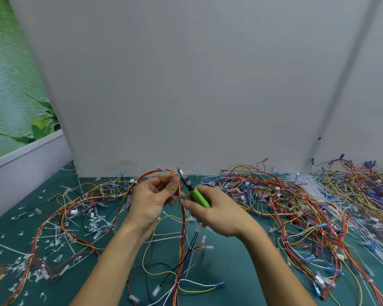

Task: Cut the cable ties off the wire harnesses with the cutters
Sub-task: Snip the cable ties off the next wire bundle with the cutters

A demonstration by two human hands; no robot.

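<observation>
Just below the centre of the frame, the left hand (154,200) pinches a bundle of red, orange and yellow wires (181,230) between thumb and fingertips, lifting it clear of the green table (230,268) so that the rest of the harness hangs straight down. Held up like this, the section between the fingers is taut and apart from the tangle below, which probably makes a tie there easier to reach.

The right hand (212,212) is wrapped around the bright green handles of the black-headed cutters (191,188), thumb along one side. The tool slants up and to the left, and its metal tip (180,172) meets the wires just above the left hand's fingertips. Whether the blades are parted or already closed on a tie cannot be made out; the tie itself is too small to see.

At the right of the frame a deep heap of multicoloured wire harnesses (318,199) sprawls along the base of the grey partition wall (186,85), seemingly the stock yet to be worked. At the lower left, snipped white cable-tie scraps (53,244) litter the table among looser wires.
</observation>
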